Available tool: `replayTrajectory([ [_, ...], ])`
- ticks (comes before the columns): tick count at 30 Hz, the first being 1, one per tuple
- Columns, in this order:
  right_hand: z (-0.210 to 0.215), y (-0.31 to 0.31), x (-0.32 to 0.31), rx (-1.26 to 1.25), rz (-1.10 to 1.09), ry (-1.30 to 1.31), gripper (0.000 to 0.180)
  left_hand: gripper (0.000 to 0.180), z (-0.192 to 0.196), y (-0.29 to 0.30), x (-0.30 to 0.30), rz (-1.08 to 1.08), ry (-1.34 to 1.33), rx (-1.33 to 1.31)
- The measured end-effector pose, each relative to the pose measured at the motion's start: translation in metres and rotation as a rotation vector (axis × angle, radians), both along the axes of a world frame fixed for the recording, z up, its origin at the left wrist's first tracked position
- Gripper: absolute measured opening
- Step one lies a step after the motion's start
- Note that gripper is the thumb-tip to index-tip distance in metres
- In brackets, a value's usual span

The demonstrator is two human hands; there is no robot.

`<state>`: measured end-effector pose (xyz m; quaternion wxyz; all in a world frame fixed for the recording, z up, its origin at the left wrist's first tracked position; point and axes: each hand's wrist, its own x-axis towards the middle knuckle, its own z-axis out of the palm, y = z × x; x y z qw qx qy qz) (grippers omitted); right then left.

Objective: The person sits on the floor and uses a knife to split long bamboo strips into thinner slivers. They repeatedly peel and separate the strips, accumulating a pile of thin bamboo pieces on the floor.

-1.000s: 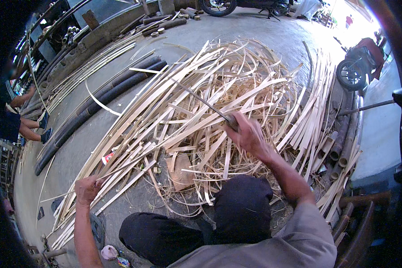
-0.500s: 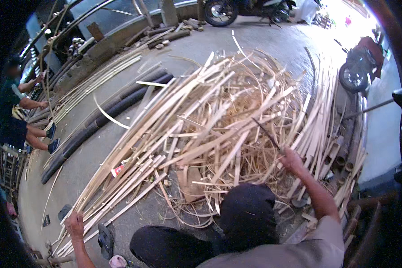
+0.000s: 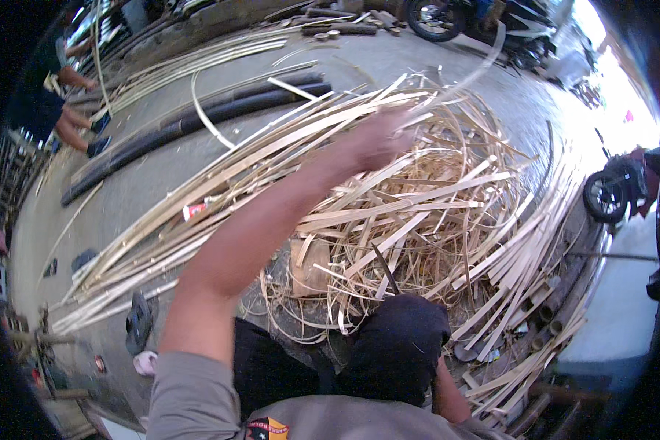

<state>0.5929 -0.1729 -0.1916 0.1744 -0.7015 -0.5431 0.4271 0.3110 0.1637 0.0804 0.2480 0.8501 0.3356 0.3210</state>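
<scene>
My left hand [image 3: 385,143] reaches across over the pile of bamboo strips [image 3: 418,198], blurred by motion. It is closed on a pale bamboo strip [image 3: 484,66], whose smeared free length runs up and to the right. My right forearm [image 3: 449,396] is low, beside my right knee [image 3: 403,337]; the knee hides the fingers. Past the knee juts the dark, narrow blade of a knife [image 3: 385,268], its handle out of sight. Below the left arm lie long split bamboo lengths [image 3: 139,238], fanned toward the lower left.
Dark poles [image 3: 198,121] lie beyond the strips. More strips [image 3: 528,242] spread along the right side near hollow bamboo ends [image 3: 546,315]. A motorbike [image 3: 436,18] stands at the back, another motorbike [image 3: 609,194] at right. Another person [image 3: 59,110] stands far left.
My left hand has left the strips' lower-left ends and swung up and right across the pile. My right hand and the knife have dropped toward my knee. The view has shifted.
</scene>
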Motion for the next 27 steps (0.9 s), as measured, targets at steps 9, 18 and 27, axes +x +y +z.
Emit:
replayTrajectory([
  [9,0.012,0.007,-0.001,0.059,-0.024,-0.021,0.057,0.043,-0.002,0.066,-0.09,0.162,0.127,0.144],
  [18,0.008,0.023,0.0,0.088,0.031,-0.058,0.067,0.038,-0.224,-0.091,-0.352,0.926,0.393,-0.326],
  [27,0.016,0.041,-0.018,0.176,0.114,-0.129,0.078,0.041,-0.337,-0.226,-0.342,1.06,0.487,-0.336],
])
